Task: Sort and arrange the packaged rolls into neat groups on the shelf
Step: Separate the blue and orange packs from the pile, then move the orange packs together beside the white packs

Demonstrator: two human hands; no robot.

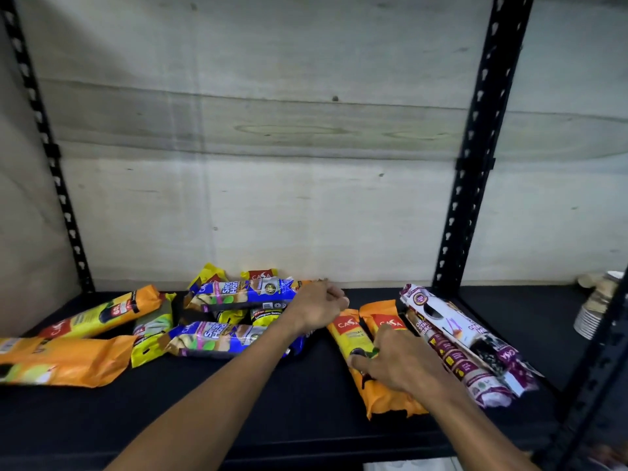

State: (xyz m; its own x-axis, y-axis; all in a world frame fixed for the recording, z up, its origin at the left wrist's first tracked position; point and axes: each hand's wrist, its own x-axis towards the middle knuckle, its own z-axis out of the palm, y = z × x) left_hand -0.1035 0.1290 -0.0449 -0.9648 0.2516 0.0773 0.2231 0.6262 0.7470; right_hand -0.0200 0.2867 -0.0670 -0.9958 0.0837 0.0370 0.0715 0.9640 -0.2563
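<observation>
Packaged rolls lie on a black shelf (238, 402). Two orange-yellow rolls (350, 338) lie side by side right of centre; my right hand (397, 362) rests on them, fingers curled over the pair. Purple-white rolls (465, 348) lie to their right. My left hand (319, 307) reaches into the middle pile with fingers curled at the right end of a blue roll (238, 292); whether it holds anything is unclear. A second blue roll (221, 339) lies in front. Yellow-green rolls (153, 331) and orange rolls (64, 363) lie scattered on the left.
Black slotted uprights stand at the left (51, 158) and right (475, 147) of the bay. A plywood back wall (272, 198) closes the shelf. A stack of paper cups (594, 307) lies on the neighbouring shelf at far right.
</observation>
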